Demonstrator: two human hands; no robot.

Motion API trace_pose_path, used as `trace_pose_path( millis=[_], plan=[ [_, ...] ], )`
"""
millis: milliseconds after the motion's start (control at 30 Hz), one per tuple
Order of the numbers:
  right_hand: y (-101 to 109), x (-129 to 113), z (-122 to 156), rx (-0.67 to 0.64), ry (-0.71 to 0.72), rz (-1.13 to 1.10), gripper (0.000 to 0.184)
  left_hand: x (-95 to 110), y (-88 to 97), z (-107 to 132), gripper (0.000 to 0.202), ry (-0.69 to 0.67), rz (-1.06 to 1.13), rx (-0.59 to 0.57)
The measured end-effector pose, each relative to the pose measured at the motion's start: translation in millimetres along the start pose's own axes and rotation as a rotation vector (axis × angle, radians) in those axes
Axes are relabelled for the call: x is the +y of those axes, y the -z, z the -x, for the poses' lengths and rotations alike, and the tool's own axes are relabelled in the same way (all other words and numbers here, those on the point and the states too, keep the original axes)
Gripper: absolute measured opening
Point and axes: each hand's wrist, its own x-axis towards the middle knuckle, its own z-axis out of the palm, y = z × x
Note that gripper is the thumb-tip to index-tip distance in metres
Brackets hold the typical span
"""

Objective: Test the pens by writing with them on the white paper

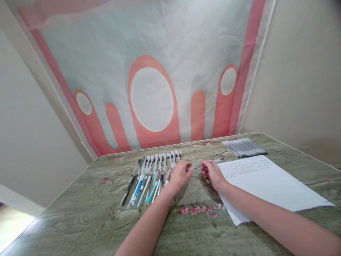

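Observation:
Both hands meet near the middle of the table [80,220] on one thin pen [198,165] that lies crosswise between them. My left hand [180,175] is closed, pinching the pen's left end, possibly its cap. My right hand [212,173] is closed round the barrel, whose tip pokes out toward the paper's top edge. A white sheet of paper [269,185] with handwritten lines along its top lies under my right forearm. To the left of my left hand lie several pens in two rows [151,174], white ones behind and blue, teal and black ones in front.
A tight row of several clear pens [243,147] lies at the far right edge of the table. A large banner [151,78] with pink and white shapes hangs on the wall behind. The table has a green wood-grain cover with pink flower marks.

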Motion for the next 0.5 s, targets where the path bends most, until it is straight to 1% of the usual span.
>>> trace_pose_path(
  millis=[200,333,500],
  plan=[
    [1,0,1,-0.035,0.019,0.014,0.02,1,-6.3,-1,0.025,-0.048,0.09,-0.006],
    [-1,-2,4,-0.053,0.056,0.032,0.02,4,-11.9,2,0.026,-0.054,0.163,-0.018],
    [-3,-4,6,-0.068,0.104,0.085,0.024,12,-21.7,5,0.024,-0.025,0.349,-0.04]
  ],
)
